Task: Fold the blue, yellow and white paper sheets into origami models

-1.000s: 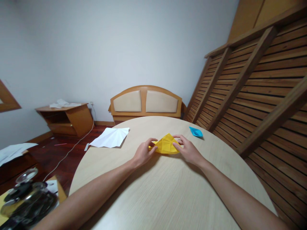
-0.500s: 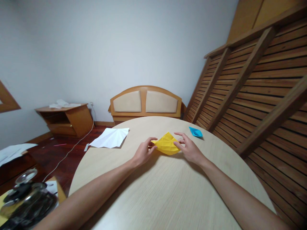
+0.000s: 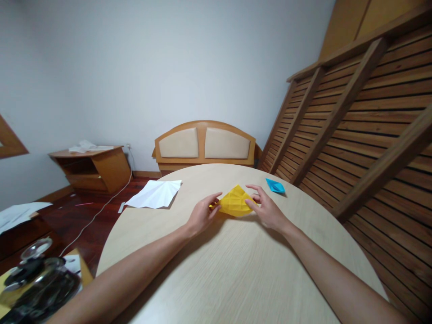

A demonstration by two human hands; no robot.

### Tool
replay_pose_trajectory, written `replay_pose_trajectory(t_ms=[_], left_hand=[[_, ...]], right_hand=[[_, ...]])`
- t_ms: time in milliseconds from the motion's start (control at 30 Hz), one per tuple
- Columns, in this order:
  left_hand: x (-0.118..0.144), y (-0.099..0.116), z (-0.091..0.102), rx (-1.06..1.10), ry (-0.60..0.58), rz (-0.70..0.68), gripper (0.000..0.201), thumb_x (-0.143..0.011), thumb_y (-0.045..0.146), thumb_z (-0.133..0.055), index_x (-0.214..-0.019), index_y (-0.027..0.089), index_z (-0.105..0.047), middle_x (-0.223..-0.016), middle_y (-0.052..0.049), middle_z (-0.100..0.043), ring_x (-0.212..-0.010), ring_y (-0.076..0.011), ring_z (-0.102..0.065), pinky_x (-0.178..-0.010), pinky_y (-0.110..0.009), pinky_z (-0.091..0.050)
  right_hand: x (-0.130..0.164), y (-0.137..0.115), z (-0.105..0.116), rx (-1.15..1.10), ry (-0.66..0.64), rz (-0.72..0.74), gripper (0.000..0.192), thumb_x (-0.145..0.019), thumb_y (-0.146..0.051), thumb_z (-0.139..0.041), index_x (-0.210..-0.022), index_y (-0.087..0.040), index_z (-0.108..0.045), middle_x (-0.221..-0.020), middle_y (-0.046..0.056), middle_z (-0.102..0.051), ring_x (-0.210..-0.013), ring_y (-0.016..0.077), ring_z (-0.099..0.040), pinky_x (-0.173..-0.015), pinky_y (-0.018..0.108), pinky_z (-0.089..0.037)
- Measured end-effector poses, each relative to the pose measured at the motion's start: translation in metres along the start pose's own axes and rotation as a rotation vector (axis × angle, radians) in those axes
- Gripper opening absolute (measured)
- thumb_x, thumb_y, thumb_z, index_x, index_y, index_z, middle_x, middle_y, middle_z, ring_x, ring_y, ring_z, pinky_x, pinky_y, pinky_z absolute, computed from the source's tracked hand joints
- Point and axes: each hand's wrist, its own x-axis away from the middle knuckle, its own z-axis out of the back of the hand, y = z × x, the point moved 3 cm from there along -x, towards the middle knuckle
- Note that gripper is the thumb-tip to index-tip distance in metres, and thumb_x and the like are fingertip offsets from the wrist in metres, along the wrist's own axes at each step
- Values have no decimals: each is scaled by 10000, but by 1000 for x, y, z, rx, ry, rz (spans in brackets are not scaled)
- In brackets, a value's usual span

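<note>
A creased yellow paper (image 3: 234,201) is held just above the round light-wood table (image 3: 236,270), near its far middle. My left hand (image 3: 201,215) pinches its left corner between thumb and fingers. My right hand (image 3: 265,208) grips its right edge with the thumb in front and the fingers spread behind. The paper is partly folded and bulges upward between both hands.
A small blue folded paper (image 3: 276,185) lies to the right of the hands. A creased white sheet (image 3: 155,194) hangs over the table's left edge. A padded wooden bench (image 3: 204,146) stands beyond the table, a slatted wooden wall (image 3: 364,135) to the right, dark clutter (image 3: 37,283) at lower left.
The yellow paper has lifted slightly and tilted up between my hands. My right hand's fingers have spread and moved behind the paper's right edge.
</note>
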Motion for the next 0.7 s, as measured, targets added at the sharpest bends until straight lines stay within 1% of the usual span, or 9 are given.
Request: replay_pose_trajectory(t_ms=[33, 100, 167, 200, 267, 333, 433, 533, 700], left_hand=[[0, -1, 1, -37, 19, 19, 388, -902, 208, -552, -1287, 192, -604, -1036, -88, -719, -850, -188, -672, -787, -318, -544], [-1, -1, 2, -109, 38, 33, 276, -911, 226, -540, -1149, 192, -677, -1005, -78, -727, -853, -198, -665, -783, -313, -526], [-1, 0, 4, -171, 36, 35, 207, -913, 224, -528, -1008, 196, -710, -977, -68, -736, -841, -204, -664, -769, -305, -512], [-1, 1, 6, -202, 31, 39, 193, -909, 216, -528, -972, 200, -710, -955, -61, -740, -824, -203, -664, -753, -299, -506], [0, 3, 8, -263, 19, 45, 182, -904, 195, -526, -958, 207, -700, -926, -51, -743, -791, -197, -665, -720, -284, -495], [0, 6, 10, -309, 6, 32, 184, -914, 181, -509, -965, 209, -684, -913, -49, -742, -772, -191, -666, -697, -273, -486], [0, 8, 10, -320, 4, -15, 191, -941, 177, -475, -979, 208, -660, -925, -49, -737, -768, -183, -665, -687, -268, -482], [0, 10, 10, -283, 8, -77, 195, -955, 177, -462, -974, 206, -653, -939, -49, -731, -787, -175, -658, -708, -269, -485], [2, 12, 10, -229, -3, -152, 228, -943, 128, -461, -979, 189, -677, -953, -63, -725, -812, -170, -647, -739, -276, -488]], right_hand=[[0, 0, 0, 3, -10, 8, 522, -899, -373, -583, -1367, -209, -420, -841, 10, -671, -800, 197, -674, -733, 329, -531], [-1, 1, 0, 10, -21, 20, 521, -859, -335, -634, -1335, -202, -470, -879, 22, -679, -838, 200, -674, -787, 346, -535], [-2, 3, -1, 24, -28, 26, 403, -834, -310, -651, -1213, -192, -579, -945, 50, -693, -879, 208, -675, -833, 364, -534], [-3, 4, -1, 32, -35, 27, 324, -831, -305, -648, -1133, -188, -626, -971, 62, -699, -892, 213, -676, -846, 371, -534], [-4, 6, -1, 39, -49, 27, 206, -836, -308, -630, -997, -187, -672, -986, 72, -708, -889, 220, -681, -843, 379, -537], [-6, 8, 0, 32, -43, 27, 178, -839, -323, -621, -939, -187, -680, -947, 68, -712, -853, 220, -684, -814, 378, -543], [-7, 11, 3, 19, -13, 36, 178, -835, -335, -622, -916, -190, -684, -909, 62, -710, -828, 218, -677, -785, 371, -545], [-7, 12, 5, -1, 1, 63, 171, -835, -322, -613, -908, -194, -699, -917, 63, -713, -857, 213, -670, -811, 369, -540], [-5, 11, 7, -71, 15, 75, 156, -830, -325, -612, -844, -194, -696, -1051, 92, -720, -1004, 231, -664, -908, 397, -520]])
